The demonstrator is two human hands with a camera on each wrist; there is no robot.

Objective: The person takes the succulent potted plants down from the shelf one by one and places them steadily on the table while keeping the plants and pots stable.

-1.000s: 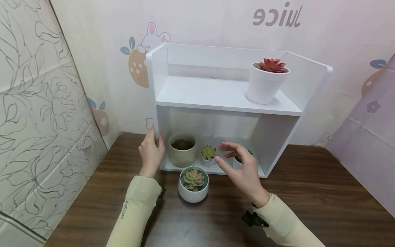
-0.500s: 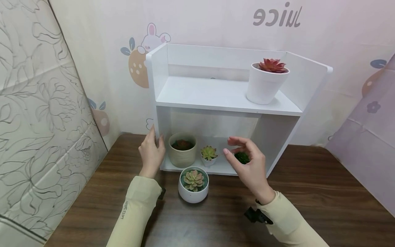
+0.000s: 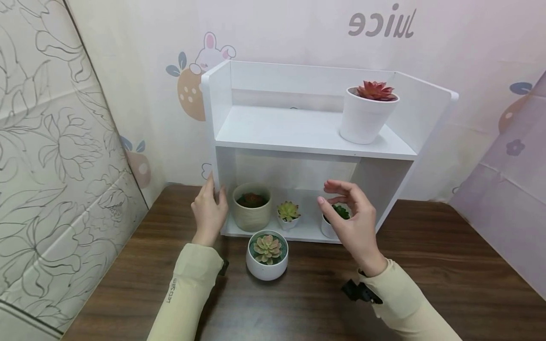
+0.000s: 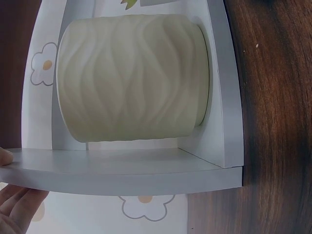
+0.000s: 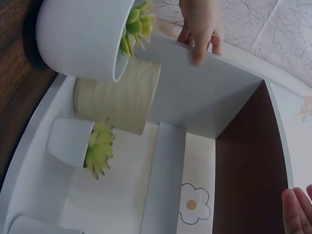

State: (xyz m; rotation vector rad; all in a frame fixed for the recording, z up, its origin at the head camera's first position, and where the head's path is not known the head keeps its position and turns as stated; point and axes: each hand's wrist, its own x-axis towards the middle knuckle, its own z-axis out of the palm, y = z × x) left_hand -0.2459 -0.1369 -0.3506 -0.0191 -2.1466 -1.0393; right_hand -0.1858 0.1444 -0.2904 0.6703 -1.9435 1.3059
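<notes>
A white two-level shelf (image 3: 315,142) stands on a wooden table. My left hand (image 3: 209,208) rests flat against its left side panel (image 4: 122,170), thumb on the front edge. My right hand (image 3: 347,220) hovers before the lower level with loosely curved fingers, holding nothing. Just behind it sits a small white pot with a dark green plant (image 3: 332,226). A beige ribbed pot (image 3: 251,208) (image 4: 131,78) and a small pot with a yellow-green succulent (image 3: 288,214) (image 5: 73,141) also stand on the lower level. My right fingertips (image 5: 297,209) show in the right wrist view.
A round white pot with a pink-green succulent (image 3: 267,253) (image 5: 83,39) sits on the table (image 3: 426,265) in front of the shelf. A tall white pot with a red succulent (image 3: 367,113) stands on the upper level at the right. Patterned walls close in behind and at the left.
My right hand has drifted to the right and slightly up, uncovering the dark green plant's pot. The left hand has stayed on the side panel.
</notes>
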